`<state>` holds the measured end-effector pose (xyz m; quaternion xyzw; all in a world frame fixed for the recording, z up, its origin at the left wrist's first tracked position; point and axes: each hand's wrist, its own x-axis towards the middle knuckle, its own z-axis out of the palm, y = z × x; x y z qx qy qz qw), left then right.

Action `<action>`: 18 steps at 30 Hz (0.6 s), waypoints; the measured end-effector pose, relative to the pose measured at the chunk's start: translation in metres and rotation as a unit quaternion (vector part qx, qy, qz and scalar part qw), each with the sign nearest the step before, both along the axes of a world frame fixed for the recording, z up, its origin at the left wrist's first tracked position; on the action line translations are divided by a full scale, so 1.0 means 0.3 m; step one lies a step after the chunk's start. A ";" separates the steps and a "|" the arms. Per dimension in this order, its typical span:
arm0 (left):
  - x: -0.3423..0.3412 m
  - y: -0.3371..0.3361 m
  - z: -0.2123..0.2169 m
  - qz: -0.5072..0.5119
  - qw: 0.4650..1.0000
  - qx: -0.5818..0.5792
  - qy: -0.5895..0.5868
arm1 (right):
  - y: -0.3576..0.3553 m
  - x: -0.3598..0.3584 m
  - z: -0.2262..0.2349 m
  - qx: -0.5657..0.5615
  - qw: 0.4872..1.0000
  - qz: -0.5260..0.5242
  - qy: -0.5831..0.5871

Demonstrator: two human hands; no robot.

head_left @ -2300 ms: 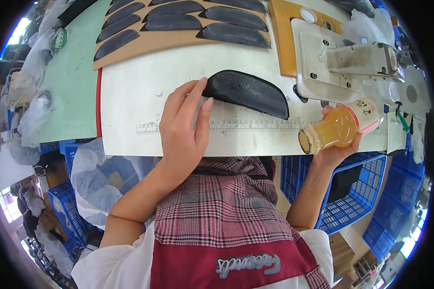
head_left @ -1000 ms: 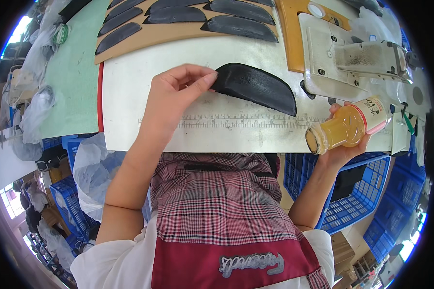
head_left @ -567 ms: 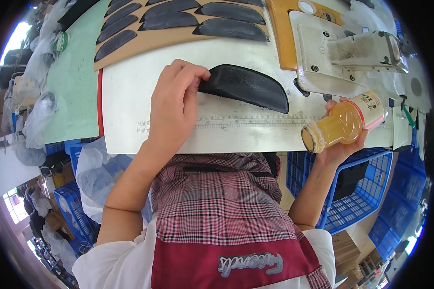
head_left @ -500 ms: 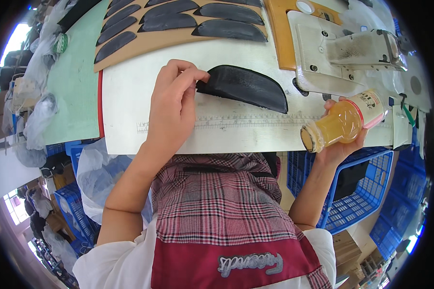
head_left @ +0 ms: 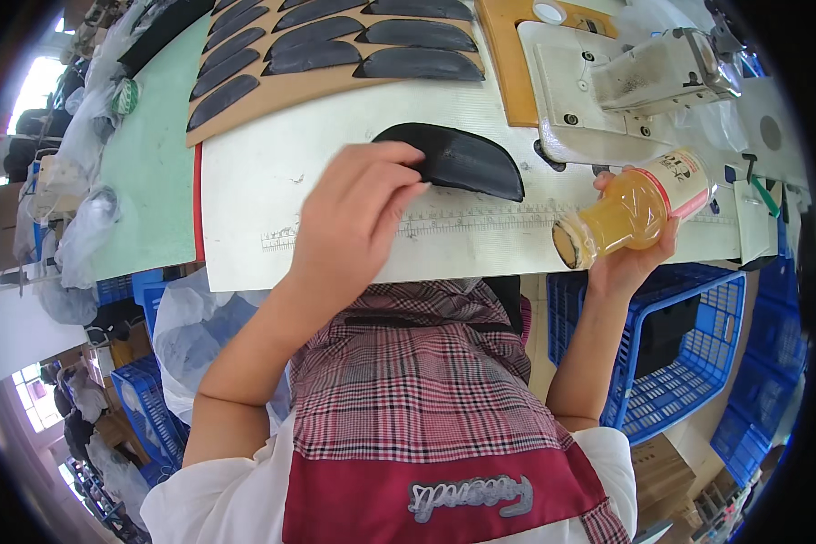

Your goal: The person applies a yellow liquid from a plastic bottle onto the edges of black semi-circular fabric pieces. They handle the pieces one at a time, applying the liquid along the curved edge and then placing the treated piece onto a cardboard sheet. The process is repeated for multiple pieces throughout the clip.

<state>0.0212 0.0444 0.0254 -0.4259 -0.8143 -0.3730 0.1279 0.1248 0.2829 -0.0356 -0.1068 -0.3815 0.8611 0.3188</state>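
Note:
A black half-moon pad (head_left: 467, 159) lies on the white work surface in front of me, its curved edge away from me. My left hand (head_left: 358, 204) is at its near left edge, fingers bent and pinched close there; the exact contact is partly hidden by the fingers. To the right, my right hand (head_left: 639, 258) is wrapped round a clear bottle (head_left: 630, 213) of yellowish liquid with a pale, red-edged label. The bottle is tilted, its round, dark-rimmed mouth end pointing to the lower left, above the near edge of the surface.
Several similar black pads (head_left: 417, 63) lie in rows on a brown board (head_left: 286, 95) at the back. A sewing machine (head_left: 648, 77) stands at the far right. A printed ruler (head_left: 480, 218) runs along the surface. Below the edge at right is a blue crate (head_left: 675, 363).
My left hand has moved right along the pad's near edge, from its left tip. The bottle stays in my right hand at much the same tilt. The whole view has shifted slightly.

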 end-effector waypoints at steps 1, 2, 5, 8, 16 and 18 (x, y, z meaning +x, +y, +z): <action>0.009 0.004 0.002 -0.008 0.999 -0.043 0.020 | 0.001 0.001 0.000 0.000 1.000 0.007 0.000; 0.013 0.008 0.002 -0.001 0.999 -0.051 0.008 | 0.004 0.005 -0.001 0.000 1.000 0.012 -0.001; 0.025 0.016 0.010 0.015 0.996 -0.044 -0.079 | -0.001 0.004 0.002 -0.025 1.000 0.007 0.011; 0.032 0.016 0.061 0.015 0.957 0.042 -0.285 | -0.002 0.004 0.001 -0.025 0.999 0.023 0.030; -0.016 0.100 0.167 -0.126 0.744 0.259 -0.603 | 0.008 -0.002 -0.002 -0.059 0.996 0.046 0.055; -0.039 0.112 0.179 -0.153 0.719 0.258 -0.627 | 0.005 -0.004 -0.001 -0.059 0.996 0.043 0.053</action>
